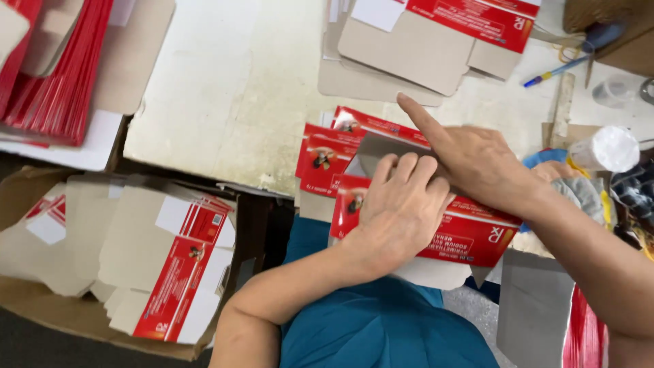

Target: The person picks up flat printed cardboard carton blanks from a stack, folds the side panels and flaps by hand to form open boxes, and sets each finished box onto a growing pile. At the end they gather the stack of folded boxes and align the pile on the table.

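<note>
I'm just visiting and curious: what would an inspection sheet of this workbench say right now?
Surface: pale, stained worktable, bare in the middle.
Job's things: red and white carton blank lying flat at the table edge, a grey flap pressed down on it; more red blanks beneath.
Clutter: grey unfolded cartons, blue pen, scissors, white roll, blue cloth.
Hands: left hand flat on the flap; right hand over it, index finger stretched out.
Cables: nothing seen.
Surroundings: cardboard box of folded cartons at lower left; stack of red blanks at upper left.
</note>
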